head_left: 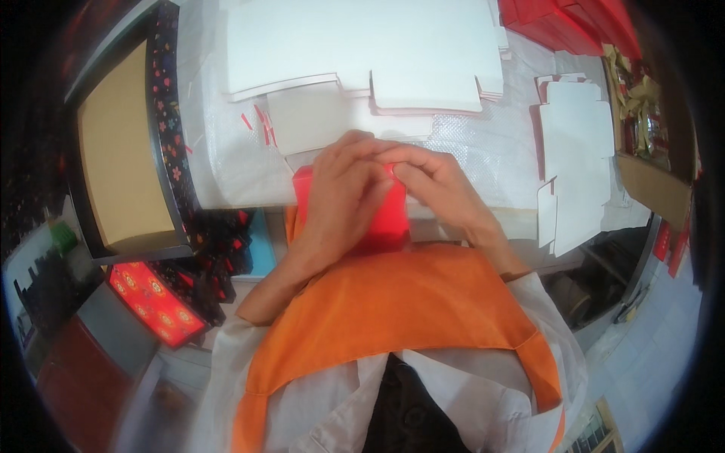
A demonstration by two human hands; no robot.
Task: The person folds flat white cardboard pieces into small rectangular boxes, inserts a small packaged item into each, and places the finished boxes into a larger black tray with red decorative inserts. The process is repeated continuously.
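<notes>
A small red box (389,219) stands upright against the table's near edge, close to my orange apron. My left hand (343,185) lies over its left part, with the fingers bent across the top. From the other side, my right hand (434,172) pinches the top right edge between thumb and fingers. The fingertips of both hands meet at the far top edge, where my left hand hides part of the box. Just beyond them lies a grey-white card piece (306,117).
Large flat white box blanks (362,45) are stacked at the far middle. Another cut blank (574,151) lies at the right, near an open carton of wrapped goods (657,181). An open dark flowered box (124,151) stands at the left. Red scraps (266,128) lie on the white sheeting.
</notes>
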